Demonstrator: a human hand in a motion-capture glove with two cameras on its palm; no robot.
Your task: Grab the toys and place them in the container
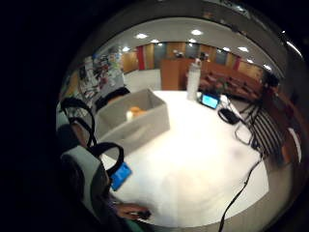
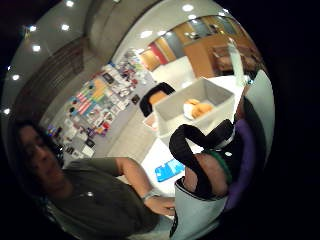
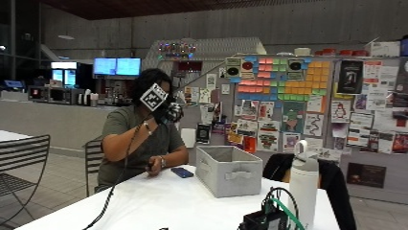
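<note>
The gloved right hand (image 3: 171, 112) is raised near the person's head, well above the grey container (image 3: 228, 170). Orange toys (image 2: 198, 109) lie inside it already. Below the fingers no toy remains visible, so the task looks nearly finished. If the fingers hold anything, I cannot tell.

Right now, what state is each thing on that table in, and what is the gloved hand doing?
Grey container: upright on the table, open top, orange toys lying inside.
Right hand: raised up at head height, away from the container; fingers not readable.
Blue phone: lying flat on the table beside the container.
White bottle: standing upright, cap on.
</note>
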